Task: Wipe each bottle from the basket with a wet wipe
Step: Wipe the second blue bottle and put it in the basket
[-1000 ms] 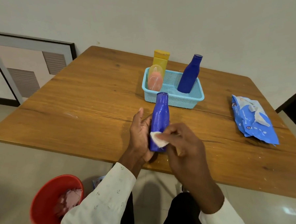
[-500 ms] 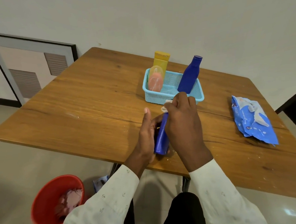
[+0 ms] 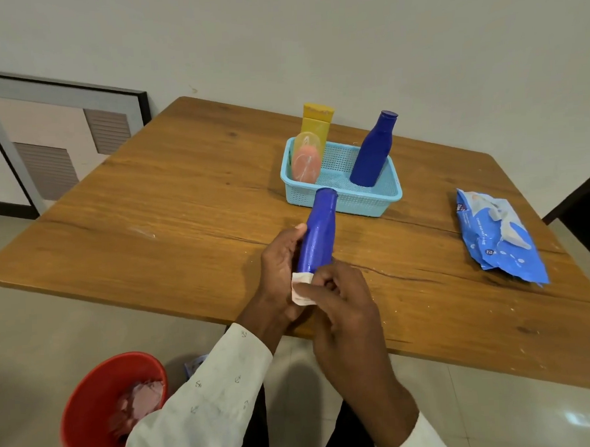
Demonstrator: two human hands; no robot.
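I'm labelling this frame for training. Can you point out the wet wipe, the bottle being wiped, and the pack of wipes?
wet wipe (image 3: 300,291): head view, on its white fold below the bottle.
held blue bottle (image 3: 316,236): head view, mid-body.
wipes pack (image 3: 499,236): head view, on its blue front.

Wet-wipe pack (image 3: 497,235), near the right edge of the table (image 3: 170,209): white print and a small round badge on the blue wrapper, too blurred to read. No other lettering is legible.
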